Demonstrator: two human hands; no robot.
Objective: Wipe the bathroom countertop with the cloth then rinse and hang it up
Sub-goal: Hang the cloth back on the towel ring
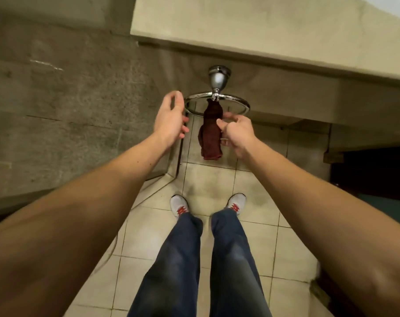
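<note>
Bare forearms reach forward from both lower corners above blue jeans [183, 259] and white sneakers with red laces [180, 205] on the beige tiled floor [286, 259]. At left, the left hand [171, 118] hangs with fingers spread and empty, just beside the round chrome towel ring [217, 104]. Draped through that ring hangs the dark red cloth [211, 131]. To its right, the right hand [236, 131] has its fingertips at the cloth's edge, loosely curled; whether it grips the cloth is unclear. A beige stone countertop [263, 30] juts out above.
</note>
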